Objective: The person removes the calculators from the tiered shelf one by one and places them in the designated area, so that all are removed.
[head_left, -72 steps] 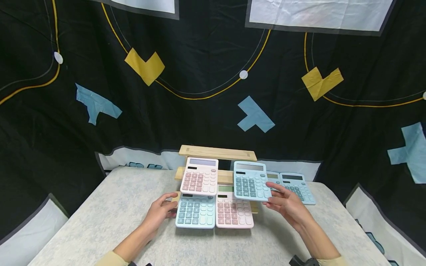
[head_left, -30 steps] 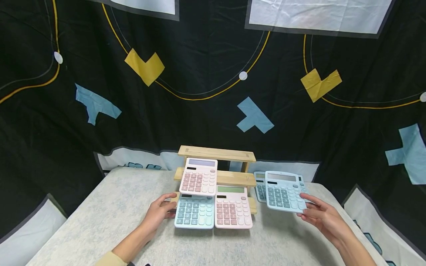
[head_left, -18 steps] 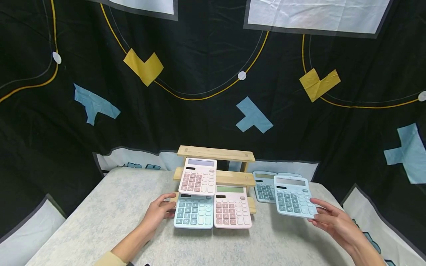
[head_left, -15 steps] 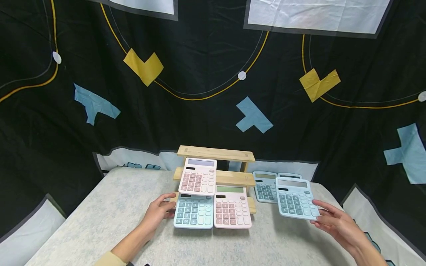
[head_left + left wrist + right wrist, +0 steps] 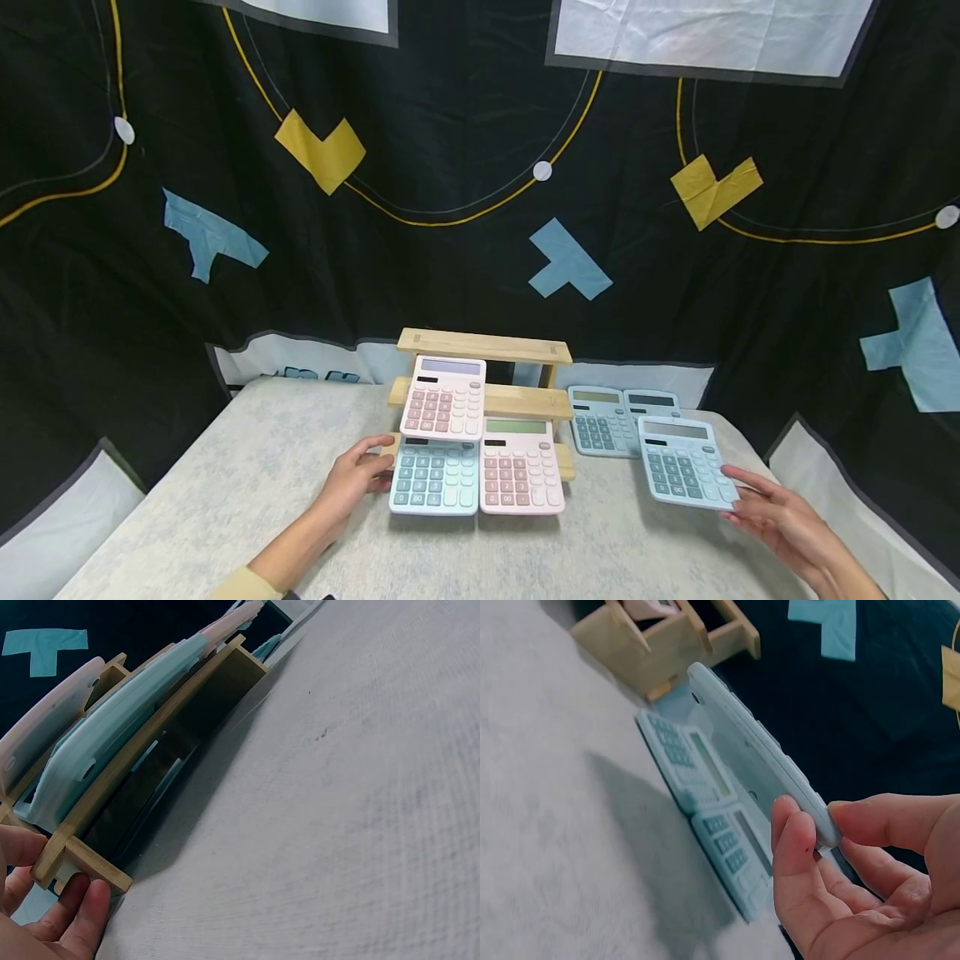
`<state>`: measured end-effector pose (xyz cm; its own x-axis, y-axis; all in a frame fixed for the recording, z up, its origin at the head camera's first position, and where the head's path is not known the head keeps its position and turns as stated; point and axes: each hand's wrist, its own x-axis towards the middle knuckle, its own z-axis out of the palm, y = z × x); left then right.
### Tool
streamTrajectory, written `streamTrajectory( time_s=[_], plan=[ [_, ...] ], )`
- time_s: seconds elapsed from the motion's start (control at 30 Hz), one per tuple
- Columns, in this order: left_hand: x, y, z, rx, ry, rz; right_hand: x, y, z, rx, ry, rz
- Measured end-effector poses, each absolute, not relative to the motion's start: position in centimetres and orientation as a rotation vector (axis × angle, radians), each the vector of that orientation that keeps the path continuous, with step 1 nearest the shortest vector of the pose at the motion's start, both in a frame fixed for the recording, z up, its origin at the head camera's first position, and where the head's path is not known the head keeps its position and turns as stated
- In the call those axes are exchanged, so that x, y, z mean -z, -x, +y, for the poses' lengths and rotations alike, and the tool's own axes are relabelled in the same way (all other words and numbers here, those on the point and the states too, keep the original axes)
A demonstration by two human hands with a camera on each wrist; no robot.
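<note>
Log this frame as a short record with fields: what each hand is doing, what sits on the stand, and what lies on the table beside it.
Left hand: holds the left end of the wooden stand.
Right hand: grip on the right edge of a blue calculator, held tilted above the table.
On stand: pink calculator on the upper tier; light blue calculator and second pink calculator below.
Beside stand, right: two blue calculators lying flat.

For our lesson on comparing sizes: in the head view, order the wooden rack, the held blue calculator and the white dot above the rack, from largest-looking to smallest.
1. wooden rack
2. blue calculator, pinched by the right hand; it sits nearer the camera, yet looks clearly smaller than the rack
3. white dot, on the far backdrop, smallest
</note>
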<state>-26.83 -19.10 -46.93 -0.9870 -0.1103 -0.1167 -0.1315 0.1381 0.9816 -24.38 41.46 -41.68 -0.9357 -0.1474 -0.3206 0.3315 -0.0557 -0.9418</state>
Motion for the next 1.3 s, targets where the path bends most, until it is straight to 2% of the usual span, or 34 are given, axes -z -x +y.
streamTrajectory(
  time_s=[0.7,1.3],
  plan=[
    [47.1,26.6,-19.2,-2.046,0.244,2.355,44.8,24.2,45.2,2.07,-0.174,1.676],
    [47.0,26.7,-19.0,-2.059,0.251,2.346,46.1,25.2,45.8,2.043,-0.357,1.845]
  ],
)
